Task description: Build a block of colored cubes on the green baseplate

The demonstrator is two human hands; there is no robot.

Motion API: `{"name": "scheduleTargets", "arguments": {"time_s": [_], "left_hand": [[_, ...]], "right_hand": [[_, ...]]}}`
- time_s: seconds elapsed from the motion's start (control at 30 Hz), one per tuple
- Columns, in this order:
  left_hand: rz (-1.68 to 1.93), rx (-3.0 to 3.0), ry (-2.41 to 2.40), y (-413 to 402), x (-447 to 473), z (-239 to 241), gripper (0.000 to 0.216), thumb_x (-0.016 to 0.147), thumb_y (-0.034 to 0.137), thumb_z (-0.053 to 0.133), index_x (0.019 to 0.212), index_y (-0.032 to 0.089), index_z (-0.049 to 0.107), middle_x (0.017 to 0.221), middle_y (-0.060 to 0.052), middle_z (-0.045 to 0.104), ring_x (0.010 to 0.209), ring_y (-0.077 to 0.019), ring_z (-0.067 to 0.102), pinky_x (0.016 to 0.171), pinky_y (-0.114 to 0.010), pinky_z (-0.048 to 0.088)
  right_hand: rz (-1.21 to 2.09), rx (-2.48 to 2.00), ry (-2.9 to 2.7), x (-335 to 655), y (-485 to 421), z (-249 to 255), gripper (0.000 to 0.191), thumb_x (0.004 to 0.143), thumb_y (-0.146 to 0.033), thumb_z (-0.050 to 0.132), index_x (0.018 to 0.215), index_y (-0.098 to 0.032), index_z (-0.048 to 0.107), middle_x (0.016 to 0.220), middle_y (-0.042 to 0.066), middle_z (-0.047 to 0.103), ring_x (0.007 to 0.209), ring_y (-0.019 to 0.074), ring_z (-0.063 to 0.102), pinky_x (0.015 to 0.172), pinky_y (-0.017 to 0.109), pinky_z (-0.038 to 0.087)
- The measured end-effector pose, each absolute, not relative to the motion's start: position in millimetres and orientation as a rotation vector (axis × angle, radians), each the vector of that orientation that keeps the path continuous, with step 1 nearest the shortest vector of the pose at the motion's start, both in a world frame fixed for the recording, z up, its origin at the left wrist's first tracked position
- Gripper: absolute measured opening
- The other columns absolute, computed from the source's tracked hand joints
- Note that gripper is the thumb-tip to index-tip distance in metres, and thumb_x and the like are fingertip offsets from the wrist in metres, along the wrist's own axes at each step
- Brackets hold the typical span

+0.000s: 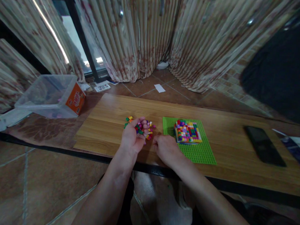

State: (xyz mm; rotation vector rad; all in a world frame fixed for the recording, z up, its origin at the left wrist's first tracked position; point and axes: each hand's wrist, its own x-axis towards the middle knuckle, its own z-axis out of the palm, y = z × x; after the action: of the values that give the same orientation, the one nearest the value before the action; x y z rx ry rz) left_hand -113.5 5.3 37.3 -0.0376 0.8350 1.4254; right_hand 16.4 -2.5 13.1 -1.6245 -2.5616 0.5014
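Note:
My left hand [133, 135] is turned palm up over a pile of small colourful toy bricks [149, 136], its fingers curled into a cup. Red and green bricks show among its fingers, and more lie on the table around it. Just to the right, my right hand [166, 148] is closed, with its fingertips pressed together low over the wood. Whatever its fingers may pinch is hidden. Beside that hand lies a green studded baseplate [200, 155]. A low rectangular block built of many-coloured bricks [188, 131] stands on the plate's upper part.
The long wooden table [110, 114] has a dark front edge. A black phone [264, 145] lies at its right. To the left stands a clear plastic bin [47, 98] with an orange label. Striped curtains [143, 36] hang behind, and a white paper [159, 88] lies on the tiled floor.

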Motion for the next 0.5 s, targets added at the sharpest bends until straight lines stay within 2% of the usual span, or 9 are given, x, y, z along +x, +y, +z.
{"name": "scheduleTargets", "arguments": {"time_s": [0.1, 0.2, 0.33, 0.5], "left_hand": [[1.461, -0.095, 0.901, 7.5, -111.8, 38.2, 0.017, 0.089, 0.011, 0.049, 0.08, 0.011, 0.064, 0.071, -0.006, 0.064, 0.062, -0.0098, 0.062, 0.058, -0.018, 0.051], [1.456, -0.101, 0.929, 7.9, -109.5, 40.2, 0.023, 0.092, 0.019, 0.047, 0.082, 0.01, 0.066, 0.075, -0.009, 0.067, 0.071, -0.0134, 0.066, 0.065, -0.022, 0.055], [1.365, -0.039, 0.91, 5.7, -97.3, 38.7, 0.032, 0.095, 0.025, 0.043, 0.079, 0.01, 0.066, 0.072, -0.009, 0.067, 0.066, -0.0139, 0.064, 0.059, -0.023, 0.053], [1.286, -0.069, 0.836, 4.0, -74.1, 36.6, 0.029, 0.093, 0.017, 0.045, 0.07, 0.012, 0.062, 0.064, -0.002, 0.062, 0.054, -0.0082, 0.057, 0.053, -0.018, 0.048]], "right_hand": [[0.534, -1.59, -2.495, 19.2, -0.2, 17.0, 0.019, 0.08, -0.004, 0.057, 0.073, -0.016, 0.07, 0.077, 0.012, 0.074, 0.075, 0.0238, 0.07, 0.067, 0.03, 0.049], [0.66, -1.468, -2.265, 25.1, 1.3, 29.2, 0.014, 0.083, -0.009, 0.06, 0.075, -0.018, 0.069, 0.076, 0.005, 0.074, 0.07, 0.0182, 0.068, 0.067, 0.028, 0.047], [0.827, -1.209, -1.9, 26.6, -0.1, 45.3, 0.01, 0.088, -0.017, 0.059, 0.082, -0.02, 0.067, 0.076, 0.0, 0.072, 0.067, 0.0126, 0.064, 0.064, 0.024, 0.046], [0.877, -1.134, -1.768, 25.2, 0.1, 46.3, 0.011, 0.088, -0.016, 0.058, 0.086, -0.02, 0.068, 0.083, 0.001, 0.072, 0.074, 0.0125, 0.065, 0.069, 0.024, 0.05]]}}
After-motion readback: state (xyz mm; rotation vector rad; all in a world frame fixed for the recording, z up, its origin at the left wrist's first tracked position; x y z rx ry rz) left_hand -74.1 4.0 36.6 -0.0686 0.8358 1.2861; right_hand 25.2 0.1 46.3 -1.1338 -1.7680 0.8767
